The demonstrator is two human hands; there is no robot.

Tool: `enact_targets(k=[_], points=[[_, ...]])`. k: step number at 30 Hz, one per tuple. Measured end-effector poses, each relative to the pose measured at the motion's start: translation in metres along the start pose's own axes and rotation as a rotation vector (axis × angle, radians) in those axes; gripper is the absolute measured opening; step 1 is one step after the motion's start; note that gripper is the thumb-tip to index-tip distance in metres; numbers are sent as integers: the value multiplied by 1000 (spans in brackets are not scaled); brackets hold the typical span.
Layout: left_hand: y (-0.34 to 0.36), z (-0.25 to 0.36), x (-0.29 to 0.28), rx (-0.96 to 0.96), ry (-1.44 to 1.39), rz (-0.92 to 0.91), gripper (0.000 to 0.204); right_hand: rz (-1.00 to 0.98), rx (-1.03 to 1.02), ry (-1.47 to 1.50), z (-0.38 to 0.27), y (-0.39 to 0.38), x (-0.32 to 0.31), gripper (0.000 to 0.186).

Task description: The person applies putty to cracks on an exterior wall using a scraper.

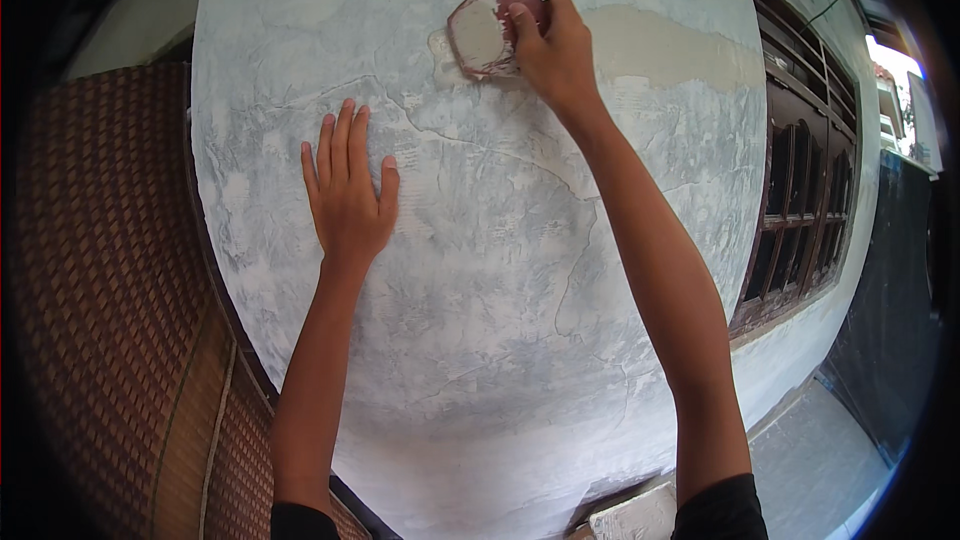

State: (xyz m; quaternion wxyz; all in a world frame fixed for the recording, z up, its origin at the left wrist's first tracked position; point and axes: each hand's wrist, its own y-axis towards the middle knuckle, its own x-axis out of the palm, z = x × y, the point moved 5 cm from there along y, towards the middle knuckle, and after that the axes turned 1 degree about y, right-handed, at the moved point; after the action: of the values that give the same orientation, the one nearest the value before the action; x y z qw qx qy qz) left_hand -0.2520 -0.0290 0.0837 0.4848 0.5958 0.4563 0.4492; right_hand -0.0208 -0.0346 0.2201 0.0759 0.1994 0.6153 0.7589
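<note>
Closest to me, two black sleeves are cut off by the lower edge, and two bare forearms rise from them. Between them, near the right sleeve, one pale, flat-topped block is cropped too, so I can't make out what it is. Farther up, my left hand holds nothing that I can see; all five fingers are stretched out, the palm is hidden, and it seems to rest flat on the wall. Higher, my right hand grips one rounded, reddish-brown pad by its right side, thumb in front; the pad lies up against the wall, its face largely coated in cream paste, and I can't see its back. One smooth beige patch spreads rightward from behind that hand; elsewhere the wall is mottled grey-white, rough, with thin cracks. To the left stands a brown woven panel, its far edge lost in the dark rim. On the right is one brown wooden window with arched panes, too foreshortened to count, and beyond it a dark sheet.
</note>
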Motion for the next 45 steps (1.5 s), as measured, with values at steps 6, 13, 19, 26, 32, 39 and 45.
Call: enact_targets(k=[6,13,19,26,32,39,45], points=[[1,1,1,-3,-8,-7,58,162,163,-120,49,2,-39,24],[-1,0,0,2,5,-1,59,90,72,-72,14,-8,-17,25],[-1,-1,-1,12,3,3,59,287,246,-170,58,2,-71,25],[-1,0,-2,-2,2,-5,58,99,14,37,-1,-7,-14,24],[-1,-4,-1,8,-22,-22,58,61,90,-129,47,7,-26,24],[0,0,-2,14,-6,4,58,482,463,-265,122,3,-194,29],[-1,-1,0,27,41,29,58,311,337,36,87,1,-130,25]])
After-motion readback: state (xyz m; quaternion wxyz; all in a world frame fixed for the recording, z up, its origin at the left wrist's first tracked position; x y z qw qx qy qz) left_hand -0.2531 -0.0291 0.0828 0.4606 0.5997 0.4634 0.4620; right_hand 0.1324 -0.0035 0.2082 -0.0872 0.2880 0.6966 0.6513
